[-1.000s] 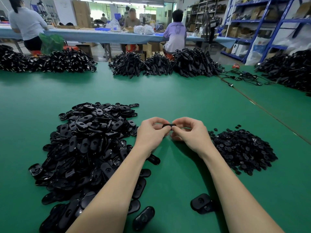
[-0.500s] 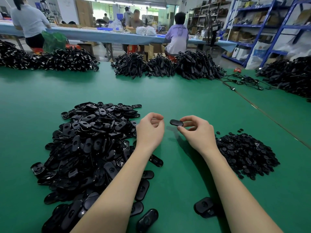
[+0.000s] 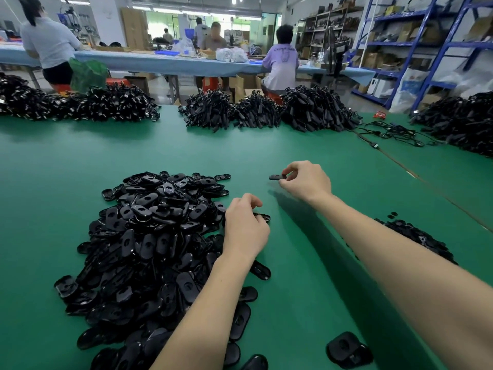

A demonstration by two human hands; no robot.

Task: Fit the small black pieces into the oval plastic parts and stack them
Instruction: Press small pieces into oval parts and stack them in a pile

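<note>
One oval plastic part is pinched at its end by the right hand, raised above the green table. The left hand curls over another oval part at the edge of the big heap — whether it grips it, I cannot tell. The small black pieces lie piled to the right.

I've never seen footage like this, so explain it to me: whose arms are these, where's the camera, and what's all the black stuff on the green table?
No machine here: a person wears a camera on the head, looking down at their own arms. The right hand pinches one oval plastic part above the green table. The left hand reaches down with curled fingers at the edge of the big pile of oval parts; whether it grips one is unclear. A smaller heap of small black pieces lies to the right, partly behind the right arm. Other workers sit at a far table.
</note>
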